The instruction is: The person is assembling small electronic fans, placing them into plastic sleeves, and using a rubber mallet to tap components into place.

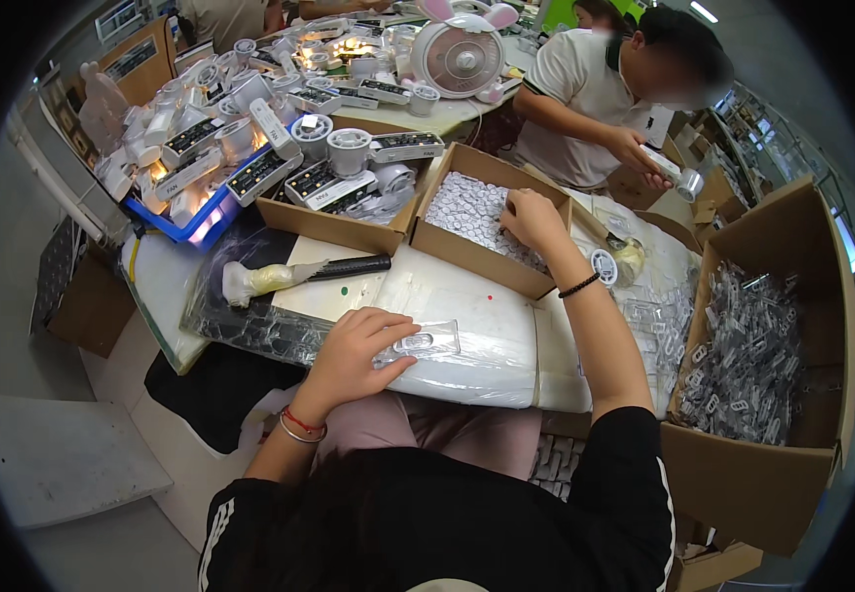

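My left hand [356,357] lies low over the wrapped work surface, its fingers and thumb closed about the left end of a flat clear plastic piece [435,338] with an oval cut-out. The piece lies flat on the surface. Ahead and to the right, my right hand [534,219] reaches into a shallow cardboard box [477,263] filled with small white round parts [465,209]. Its fingers are bent and pinched down at the parts; whatever is between the fingertips is hidden.
A mallet with a wrapped head [250,283] lies left. White fan units [349,153] fill a box and blue crate [191,232] behind. Right stands a deep carton [743,483] of clear plastic pieces [743,365]. Another mallet [628,259] lies near a co-worker [585,99] holding a white device.
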The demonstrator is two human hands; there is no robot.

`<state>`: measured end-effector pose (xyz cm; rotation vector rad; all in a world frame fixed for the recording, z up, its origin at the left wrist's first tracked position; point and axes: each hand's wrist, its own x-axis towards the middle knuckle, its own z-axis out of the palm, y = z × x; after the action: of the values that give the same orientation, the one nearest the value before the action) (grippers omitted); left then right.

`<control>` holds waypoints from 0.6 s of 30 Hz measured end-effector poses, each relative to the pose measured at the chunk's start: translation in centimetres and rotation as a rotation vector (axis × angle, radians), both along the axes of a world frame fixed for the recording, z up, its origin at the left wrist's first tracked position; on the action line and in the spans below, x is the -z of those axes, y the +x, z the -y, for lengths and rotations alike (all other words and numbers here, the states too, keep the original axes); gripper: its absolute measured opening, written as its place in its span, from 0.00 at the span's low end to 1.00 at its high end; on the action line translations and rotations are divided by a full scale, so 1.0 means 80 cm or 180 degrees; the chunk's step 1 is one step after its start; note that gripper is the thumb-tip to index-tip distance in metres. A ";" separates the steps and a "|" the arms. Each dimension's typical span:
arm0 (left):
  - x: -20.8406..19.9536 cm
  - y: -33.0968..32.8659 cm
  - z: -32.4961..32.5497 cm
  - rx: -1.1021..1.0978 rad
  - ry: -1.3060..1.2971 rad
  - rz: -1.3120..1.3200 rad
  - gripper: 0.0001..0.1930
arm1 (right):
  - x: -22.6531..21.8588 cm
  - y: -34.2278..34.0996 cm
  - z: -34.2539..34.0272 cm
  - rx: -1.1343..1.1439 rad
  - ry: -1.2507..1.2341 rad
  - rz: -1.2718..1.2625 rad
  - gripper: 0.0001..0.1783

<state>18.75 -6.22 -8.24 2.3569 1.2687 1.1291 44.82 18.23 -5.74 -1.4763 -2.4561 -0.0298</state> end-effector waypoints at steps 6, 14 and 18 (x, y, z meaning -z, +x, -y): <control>-0.001 0.001 -0.001 -0.0010 0.0014 -0.0020 0.18 | -0.043 -0.006 0.082 -0.0152 -0.0544 -0.1978 0.09; -0.001 0.000 0.001 -0.0091 -0.0083 -0.0034 0.19 | -0.011 -0.012 0.221 -0.0813 -0.1755 -0.3816 0.11; -0.005 0.003 -0.002 -0.0081 -0.0049 -0.0045 0.19 | 0.022 -0.027 0.255 -0.0379 -0.2274 -0.4336 0.12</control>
<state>19.02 -6.10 -7.84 2.3481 1.3111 1.1082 42.66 -2.18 -7.49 -0.9142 -1.3676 1.4497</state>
